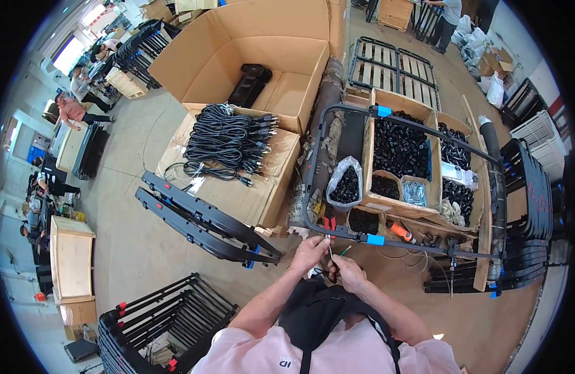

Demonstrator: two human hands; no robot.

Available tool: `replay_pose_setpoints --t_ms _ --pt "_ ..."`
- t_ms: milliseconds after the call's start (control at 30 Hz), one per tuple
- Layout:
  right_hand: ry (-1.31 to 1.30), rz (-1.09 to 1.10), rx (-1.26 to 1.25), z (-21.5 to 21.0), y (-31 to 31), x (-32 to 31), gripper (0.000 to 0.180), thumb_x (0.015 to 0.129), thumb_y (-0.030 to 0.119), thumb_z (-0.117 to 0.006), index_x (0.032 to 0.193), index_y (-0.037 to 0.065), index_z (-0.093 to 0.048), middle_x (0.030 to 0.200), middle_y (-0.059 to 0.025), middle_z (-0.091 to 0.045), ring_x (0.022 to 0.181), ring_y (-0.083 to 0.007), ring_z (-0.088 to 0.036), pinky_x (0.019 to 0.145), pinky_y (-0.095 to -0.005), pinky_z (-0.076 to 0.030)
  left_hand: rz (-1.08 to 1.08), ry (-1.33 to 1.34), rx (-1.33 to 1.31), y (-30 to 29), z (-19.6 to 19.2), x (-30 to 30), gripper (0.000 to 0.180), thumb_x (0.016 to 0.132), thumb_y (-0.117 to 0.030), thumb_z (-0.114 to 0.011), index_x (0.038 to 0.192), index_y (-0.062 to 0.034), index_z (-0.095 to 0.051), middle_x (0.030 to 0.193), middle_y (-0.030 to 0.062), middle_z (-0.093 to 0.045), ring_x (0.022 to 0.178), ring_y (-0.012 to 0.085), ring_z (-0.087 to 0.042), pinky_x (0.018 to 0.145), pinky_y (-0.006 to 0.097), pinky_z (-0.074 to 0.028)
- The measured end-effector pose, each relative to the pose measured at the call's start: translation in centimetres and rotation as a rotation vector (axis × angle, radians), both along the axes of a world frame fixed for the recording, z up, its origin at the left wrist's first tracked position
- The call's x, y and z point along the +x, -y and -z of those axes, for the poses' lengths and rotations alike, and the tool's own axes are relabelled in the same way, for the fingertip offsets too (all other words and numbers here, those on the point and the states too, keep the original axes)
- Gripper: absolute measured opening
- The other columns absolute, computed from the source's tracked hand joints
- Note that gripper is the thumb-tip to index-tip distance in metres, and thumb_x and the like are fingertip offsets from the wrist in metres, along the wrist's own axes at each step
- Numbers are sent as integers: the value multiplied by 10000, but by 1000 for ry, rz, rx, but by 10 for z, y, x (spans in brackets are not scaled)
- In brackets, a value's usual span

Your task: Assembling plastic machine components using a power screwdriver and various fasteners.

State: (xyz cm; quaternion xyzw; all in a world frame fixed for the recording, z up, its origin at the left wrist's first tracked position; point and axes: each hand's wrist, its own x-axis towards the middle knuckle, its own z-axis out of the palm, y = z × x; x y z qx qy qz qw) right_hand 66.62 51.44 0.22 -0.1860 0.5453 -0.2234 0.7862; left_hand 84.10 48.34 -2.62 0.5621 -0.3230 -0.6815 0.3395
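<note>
My left hand is closed in a pinch on one end of a thin whitish strand, just below the front bar of a black metal frame. Lower and to the right, my right hand has its fingers closed on the strand's other end. Whether the strand is a wire or a tie, I cannot tell. A thin green-tipped wire sticks up beside my right hand. Something dark, partly hidden, hangs under the hands. A red-handled tool lies at the bar, right above my left hand.
Wooden bins with black plastic parts and metal screws stand inside the frame. A bag of black parts and an orange tool are near. Bundled black cables lie on cardboard at left. Black frames stack lower left.
</note>
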Motion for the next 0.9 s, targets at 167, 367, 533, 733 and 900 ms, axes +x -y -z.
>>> replay_pose_setpoints --t_ms 167,367,533,733,900 --pt "25 0 27 -2 1 5 325 1066 333 -538 868 94 -636 702 10 -579 619 -131 -564 576 -283 -456 38 -6 86 9 -6 6 279 1043 -315 -646 1036 -54 -746 724 -44 -586 645 53 -505 584 241 -416" --pt "80 16 10 0 3 13 315 1069 333 -539 898 86 -633 735 -9 -589 654 -150 -571 588 -295 -450 -152 -113 88 -5 -17 -4 284 1062 -282 -615 1041 -14 -706 725 -13 -584 632 79 -504 585 258 -422" --pt "62 46 2 -6 8 16 305 1078 319 -507 892 101 -609 742 -7 -576 657 -149 -552 597 -298 -441 -127 -228 116 -10 -21 -7 273 1093 -253 -550 1128 -31 -704 738 3 -616 634 96 -565 579 263 -466" --pt "99 32 20 -2 9 18 288 1080 282 -486 898 97 -611 744 -10 -552 680 -154 -540 614 -297 -435 29 230 -18 2 -26 -5 285 1049 -249 -583 990 -11 -729 703 24 -642 607 116 -600 559 316 -481" --pt "90 46 50 4 7 25 279 1075 277 -495 906 92 -617 742 -13 -552 670 -152 -534 615 -295 -436 188 788 -519 6 -11 6 283 1005 -286 -632 994 -26 -743 722 68 -689 593 115 -652 532 315 -505"
